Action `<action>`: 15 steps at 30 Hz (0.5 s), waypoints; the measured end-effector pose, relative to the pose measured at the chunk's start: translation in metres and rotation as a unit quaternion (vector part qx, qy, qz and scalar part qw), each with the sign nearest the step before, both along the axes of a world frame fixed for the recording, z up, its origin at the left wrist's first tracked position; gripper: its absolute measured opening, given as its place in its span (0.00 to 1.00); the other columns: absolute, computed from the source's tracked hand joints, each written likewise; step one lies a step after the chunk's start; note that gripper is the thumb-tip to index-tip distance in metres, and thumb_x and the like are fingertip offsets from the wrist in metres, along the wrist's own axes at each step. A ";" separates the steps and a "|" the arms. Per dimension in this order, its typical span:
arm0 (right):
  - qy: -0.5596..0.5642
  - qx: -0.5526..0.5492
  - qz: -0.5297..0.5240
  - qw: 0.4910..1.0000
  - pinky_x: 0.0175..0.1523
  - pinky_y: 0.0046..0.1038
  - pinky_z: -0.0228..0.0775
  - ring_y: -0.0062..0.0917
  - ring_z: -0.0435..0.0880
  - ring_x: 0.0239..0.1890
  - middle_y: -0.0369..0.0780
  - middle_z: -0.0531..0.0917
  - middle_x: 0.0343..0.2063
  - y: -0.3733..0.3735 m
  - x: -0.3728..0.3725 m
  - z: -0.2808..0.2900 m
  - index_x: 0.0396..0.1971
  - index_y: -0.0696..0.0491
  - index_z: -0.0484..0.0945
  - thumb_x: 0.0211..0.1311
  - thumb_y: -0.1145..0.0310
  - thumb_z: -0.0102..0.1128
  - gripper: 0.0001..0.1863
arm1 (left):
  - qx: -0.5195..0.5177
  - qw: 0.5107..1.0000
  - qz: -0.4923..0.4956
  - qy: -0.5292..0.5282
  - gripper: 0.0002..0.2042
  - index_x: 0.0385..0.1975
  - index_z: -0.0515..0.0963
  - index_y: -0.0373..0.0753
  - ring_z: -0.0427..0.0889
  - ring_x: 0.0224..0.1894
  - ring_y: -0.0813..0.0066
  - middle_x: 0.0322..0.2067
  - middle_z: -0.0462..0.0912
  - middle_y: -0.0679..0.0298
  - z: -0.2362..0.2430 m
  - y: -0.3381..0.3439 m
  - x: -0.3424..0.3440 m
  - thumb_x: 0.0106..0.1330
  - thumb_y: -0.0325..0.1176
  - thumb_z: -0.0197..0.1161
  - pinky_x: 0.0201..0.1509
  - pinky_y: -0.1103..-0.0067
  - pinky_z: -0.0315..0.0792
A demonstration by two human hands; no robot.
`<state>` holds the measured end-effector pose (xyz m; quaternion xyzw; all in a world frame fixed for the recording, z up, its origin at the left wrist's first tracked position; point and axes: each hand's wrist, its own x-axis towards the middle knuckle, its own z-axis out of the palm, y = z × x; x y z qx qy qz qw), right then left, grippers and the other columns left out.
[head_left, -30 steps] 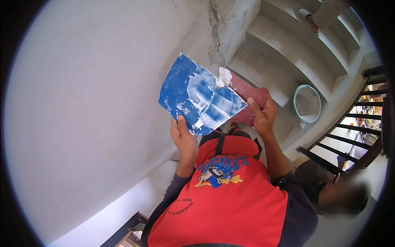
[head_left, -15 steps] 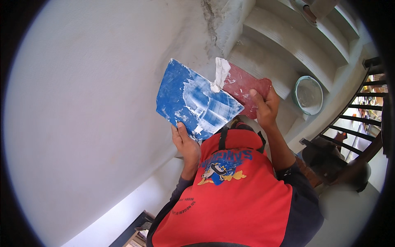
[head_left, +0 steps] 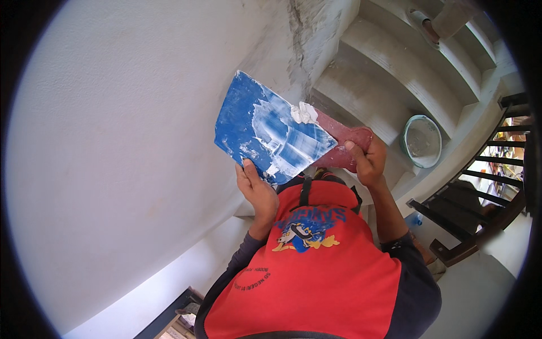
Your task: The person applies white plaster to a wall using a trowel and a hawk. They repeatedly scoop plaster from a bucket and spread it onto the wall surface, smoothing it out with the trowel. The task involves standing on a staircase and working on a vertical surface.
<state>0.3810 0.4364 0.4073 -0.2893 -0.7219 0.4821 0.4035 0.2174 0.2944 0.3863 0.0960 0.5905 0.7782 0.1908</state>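
My left hand (head_left: 259, 194) grips the lower edge of a flat blue plastering board (head_left: 240, 113), its thumb on top. White putty is smeared over the middle and right of the board. In my right hand (head_left: 369, 159) is a dull red putty scraper (head_left: 344, 135), pinched at its right end. The scraper's left end passes behind the board's upper right edge, where a lump of white putty (head_left: 305, 113) sits; part of the scraper is hidden there. Both tools are held in front of my red shirt, close to the wall.
A pale wall (head_left: 130, 141) fills the left, with a rough dark streak (head_left: 294, 28) near its corner. Curved stairs (head_left: 395, 62) rise at upper right. A putty-stained bucket (head_left: 422, 141) stands on a step beside a dark railing (head_left: 480, 175). Another person's foot (head_left: 424, 27) shows higher up.
The red scraper has moved down and partly behind the blue board, and the putty lump now rests at the board's upper right edge. The view has shifted slightly.
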 end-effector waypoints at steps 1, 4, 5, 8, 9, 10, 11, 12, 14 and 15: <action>-0.001 0.004 0.001 1.000 0.33 0.23 0.67 0.21 0.77 0.25 0.41 0.80 0.24 -0.001 0.002 -0.001 0.36 0.62 0.73 0.54 0.73 0.57 0.11 | 0.008 1.000 0.005 -0.008 0.12 0.41 0.68 0.31 0.70 0.36 0.82 0.35 0.74 0.64 -0.001 0.000 0.000 0.71 0.33 0.42 0.43 0.84 0.65; -0.010 0.006 0.004 1.000 0.32 0.23 0.68 0.21 0.78 0.25 0.42 0.80 0.23 -0.002 0.006 0.000 0.36 0.62 0.73 0.54 0.73 0.57 0.11 | 0.015 1.000 -0.006 -0.004 0.12 0.42 0.68 0.31 0.70 0.37 0.82 0.36 0.74 0.64 -0.002 -0.001 -0.001 0.71 0.33 0.42 0.44 0.83 0.65; -0.019 0.000 0.005 1.000 0.32 0.23 0.68 0.22 0.78 0.25 0.42 0.80 0.24 -0.002 0.009 0.001 0.36 0.62 0.73 0.54 0.73 0.57 0.11 | 0.020 1.000 -0.007 -0.009 0.12 0.42 0.68 0.31 0.70 0.37 0.82 0.36 0.74 0.64 0.000 -0.001 0.000 0.71 0.33 0.42 0.44 0.83 0.65; -0.035 -0.006 0.030 0.999 0.32 0.23 0.68 0.21 0.78 0.25 0.42 0.81 0.24 -0.003 0.018 0.005 0.37 0.62 0.73 0.53 0.73 0.56 0.11 | 0.032 0.999 -0.004 -0.024 0.12 0.43 0.68 0.31 0.71 0.37 0.82 0.36 0.74 0.64 0.005 -0.001 0.005 0.71 0.33 0.43 0.44 0.83 0.66; -0.039 -0.007 0.042 0.998 0.32 0.23 0.68 0.21 0.78 0.25 0.43 0.81 0.24 -0.003 0.020 0.005 0.37 0.62 0.73 0.53 0.73 0.56 0.11 | 0.036 0.999 0.000 -0.031 0.12 0.43 0.68 0.31 0.71 0.37 0.82 0.36 0.74 0.64 0.004 -0.001 0.005 0.71 0.33 0.43 0.44 0.83 0.66; -0.046 0.005 0.039 0.998 0.32 0.24 0.68 0.22 0.79 0.26 0.43 0.81 0.24 -0.003 0.023 0.003 0.37 0.62 0.73 0.53 0.73 0.56 0.11 | 0.041 0.998 0.005 -0.038 0.12 0.43 0.67 0.31 0.71 0.37 0.82 0.36 0.74 0.64 0.003 -0.002 0.005 0.71 0.33 0.43 0.45 0.83 0.66; -0.053 0.017 0.036 0.998 0.32 0.24 0.69 0.22 0.79 0.26 0.43 0.81 0.24 -0.004 0.027 -0.001 0.37 0.62 0.73 0.53 0.73 0.56 0.12 | 0.039 0.999 -0.003 -0.037 0.12 0.44 0.67 0.31 0.72 0.38 0.82 0.36 0.74 0.64 0.002 -0.003 0.005 0.71 0.33 0.43 0.45 0.83 0.66; -0.060 0.030 0.034 0.997 0.32 0.24 0.69 0.23 0.80 0.26 0.43 0.81 0.24 -0.003 0.028 -0.002 0.37 0.62 0.73 0.53 0.73 0.57 0.12 | 0.038 0.999 -0.011 -0.036 0.12 0.44 0.67 0.31 0.72 0.38 0.81 0.37 0.74 0.64 0.001 -0.004 0.003 0.71 0.33 0.43 0.45 0.83 0.66; -0.078 0.022 0.017 0.997 0.33 0.24 0.69 0.24 0.81 0.26 0.44 0.81 0.24 0.003 0.031 0.003 0.37 0.61 0.74 0.53 0.73 0.57 0.12 | 0.048 0.997 -0.025 -0.050 0.12 0.45 0.67 0.31 0.73 0.38 0.81 0.38 0.75 0.64 0.004 -0.008 0.001 0.71 0.33 0.43 0.45 0.83 0.67; -0.086 0.022 0.010 0.996 0.33 0.24 0.69 0.25 0.81 0.27 0.44 0.81 0.25 0.011 0.033 0.009 0.37 0.61 0.74 0.53 0.72 0.58 0.12 | 0.063 0.996 -0.030 -0.064 0.13 0.45 0.68 0.30 0.74 0.39 0.80 0.38 0.75 0.63 0.009 -0.006 0.003 0.70 0.33 0.43 0.45 0.82 0.68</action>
